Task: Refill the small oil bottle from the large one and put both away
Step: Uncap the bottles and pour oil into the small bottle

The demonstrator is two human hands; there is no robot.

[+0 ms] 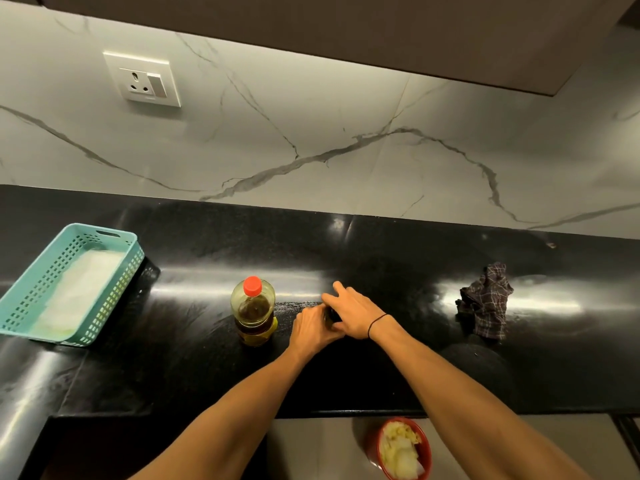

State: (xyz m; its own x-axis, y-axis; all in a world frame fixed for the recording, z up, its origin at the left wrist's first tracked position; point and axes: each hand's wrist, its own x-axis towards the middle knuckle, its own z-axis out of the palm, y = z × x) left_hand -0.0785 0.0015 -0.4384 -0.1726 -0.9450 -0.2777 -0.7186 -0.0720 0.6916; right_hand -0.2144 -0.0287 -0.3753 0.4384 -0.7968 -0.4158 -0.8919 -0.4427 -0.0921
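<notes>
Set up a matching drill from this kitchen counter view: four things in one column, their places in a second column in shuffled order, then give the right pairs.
Things
1. large oil bottle
2. teal basket
3. checked cloth
4. red bowl

Places
A. below the front edge of the counter
B. far left on the counter
C. just left of the left hand
D. right of the right hand, on the counter

Pairs: 1-C, 2-B, 3-D, 4-A
</notes>
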